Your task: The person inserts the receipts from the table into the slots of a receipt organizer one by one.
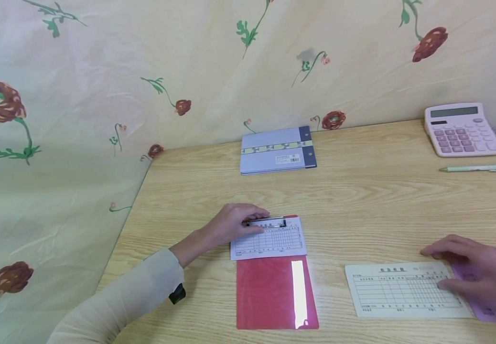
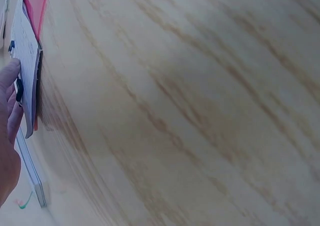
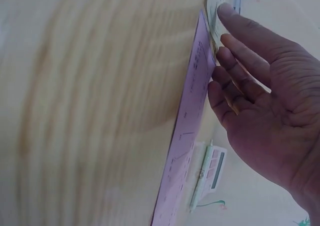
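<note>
A small red clipboard [image 1: 269,291] lies on the table, with a white receipt pad [image 1: 269,243] under the metal clip [image 1: 283,222] at its top. My left hand [image 1: 237,220] grips the clip end, its thumb over the pad and its fingers at the top edge. In the left wrist view this hand [image 2: 9,106] shows only at the left edge. To the right, a pale green receipt slip [image 1: 403,291] overlaps a purple slip [image 1: 490,313]. Over them is my right hand [image 1: 482,272], fingers loosely bent and holding nothing; whether the fingertips touch the paper I cannot tell.
A blue-grey binder [image 1: 269,157] lies at the back of the table, against the flowered cloth [image 1: 213,71]. At the back right stands a pink calculator [image 1: 463,131], with a light green pen [image 1: 480,168] in front of it.
</note>
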Demonstrator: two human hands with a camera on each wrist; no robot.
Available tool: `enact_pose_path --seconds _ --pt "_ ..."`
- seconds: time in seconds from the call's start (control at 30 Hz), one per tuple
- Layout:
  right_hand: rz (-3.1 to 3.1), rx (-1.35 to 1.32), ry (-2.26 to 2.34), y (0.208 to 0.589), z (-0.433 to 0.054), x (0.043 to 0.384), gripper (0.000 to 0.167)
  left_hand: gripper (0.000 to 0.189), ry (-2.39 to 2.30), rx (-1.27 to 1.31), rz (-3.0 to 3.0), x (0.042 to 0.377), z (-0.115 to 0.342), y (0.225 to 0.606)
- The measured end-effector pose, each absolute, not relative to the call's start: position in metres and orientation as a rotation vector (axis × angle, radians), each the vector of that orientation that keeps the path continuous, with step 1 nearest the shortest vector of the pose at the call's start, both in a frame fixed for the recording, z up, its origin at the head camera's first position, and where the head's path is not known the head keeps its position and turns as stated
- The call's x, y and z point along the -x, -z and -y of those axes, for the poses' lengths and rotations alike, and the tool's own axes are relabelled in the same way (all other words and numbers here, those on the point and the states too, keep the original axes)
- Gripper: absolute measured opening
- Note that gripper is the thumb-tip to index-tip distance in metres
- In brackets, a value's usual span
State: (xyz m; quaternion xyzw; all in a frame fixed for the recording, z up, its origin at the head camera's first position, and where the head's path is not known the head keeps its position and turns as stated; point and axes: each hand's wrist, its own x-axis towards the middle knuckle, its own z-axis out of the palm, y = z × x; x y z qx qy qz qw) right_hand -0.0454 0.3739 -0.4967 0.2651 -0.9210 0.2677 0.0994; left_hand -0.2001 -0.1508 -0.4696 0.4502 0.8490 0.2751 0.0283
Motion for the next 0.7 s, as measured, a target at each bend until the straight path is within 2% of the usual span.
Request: enact_pose_path --seconds 0.5,0.7 --pt "2.750 -0.619 -0.818 0.4941 -0.3658 0.0436 0.057 0.039 -0.812 -1.414 -2.632 0.1999 0.1492 0.4671" --pt "2.723 -0.651 -0.869 0.4971 -0.3680 0.0442 0.053 0.035 -0.823 -1.443 -2.630 0.1994 0.1489 0.4659"
